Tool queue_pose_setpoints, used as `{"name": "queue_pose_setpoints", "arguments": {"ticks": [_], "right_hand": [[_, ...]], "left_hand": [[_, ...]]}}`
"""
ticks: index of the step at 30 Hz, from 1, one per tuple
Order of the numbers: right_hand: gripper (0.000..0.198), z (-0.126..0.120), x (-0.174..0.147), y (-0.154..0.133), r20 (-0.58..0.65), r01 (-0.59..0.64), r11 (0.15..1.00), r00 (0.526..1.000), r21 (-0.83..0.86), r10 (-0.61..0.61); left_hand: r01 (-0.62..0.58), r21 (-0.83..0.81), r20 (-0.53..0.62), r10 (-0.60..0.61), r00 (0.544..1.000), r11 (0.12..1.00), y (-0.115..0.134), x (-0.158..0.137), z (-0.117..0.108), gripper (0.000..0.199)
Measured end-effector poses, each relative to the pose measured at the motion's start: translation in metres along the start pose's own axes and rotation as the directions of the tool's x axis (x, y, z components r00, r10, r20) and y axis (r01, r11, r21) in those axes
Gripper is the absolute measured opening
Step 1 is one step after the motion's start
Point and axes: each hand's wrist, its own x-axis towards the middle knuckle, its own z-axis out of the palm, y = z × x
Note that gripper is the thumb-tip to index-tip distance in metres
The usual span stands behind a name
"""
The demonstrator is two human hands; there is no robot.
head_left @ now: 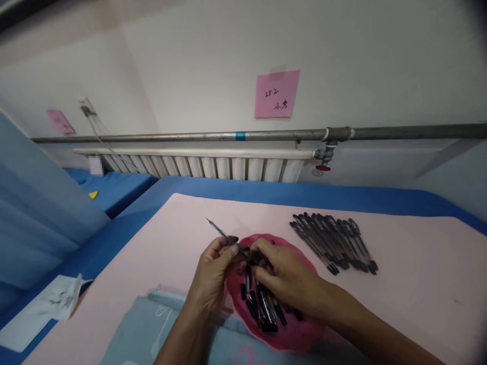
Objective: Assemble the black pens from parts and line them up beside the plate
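Observation:
My left hand (216, 266) is closed around a slim dark pen (225, 236) whose pointed metal tip slants up and to the left. At the pen's lower end, my right hand (279, 268) has its fingers pinched together; what exactly they grip is hidden. Both hands are over a pink scalloped bowl (297, 337). Inside it lie several black pen caps and short pen parts (264, 306). To the right, a row of several capped black pens (331, 241) lies side by side on the pink sheet.
A pink sheet (414, 284) covers the blue table (277, 190). Light blue cloth (144, 324) lies at the front, and a white packet (45, 309) at left. Behind stand a radiator (228, 166) and a pipe (182, 137). A blue curtain (34, 218) hangs at left.

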Motion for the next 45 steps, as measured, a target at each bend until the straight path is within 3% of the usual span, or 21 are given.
{"name": "queue_pose_setpoints", "arguments": {"ticks": [14,20,24,30,45], "right_hand": [[0.009,0.007,0.000,0.003,-0.110,0.048,0.999,0.993,0.017,-0.046],[0.010,0.011,0.002,0.002,-0.115,-0.006,0.970,0.993,0.245,0.036],[0.007,0.012,0.004,0.000,-0.090,-0.013,0.951,0.995,0.310,0.044],[0.008,0.007,0.002,-0.003,-0.108,0.037,0.995,0.994,0.095,-0.026],[0.010,0.005,0.003,0.000,-0.080,0.120,0.992,0.989,-0.022,-0.122]], "left_hand": [[-0.121,0.055,-0.020,0.122,0.992,0.991,-0.003,0.002,-0.002,0.023],[-0.102,0.035,-0.016,0.103,0.995,0.994,-0.004,0.003,-0.002,0.024],[-0.087,0.020,-0.035,0.088,0.996,0.996,-0.005,0.004,-0.001,0.024],[-0.085,0.029,-0.034,0.086,0.996,0.996,-0.006,0.004,-0.002,0.023],[-0.099,0.050,-0.027,0.100,0.995,0.994,-0.004,0.003,-0.003,0.020]]}}
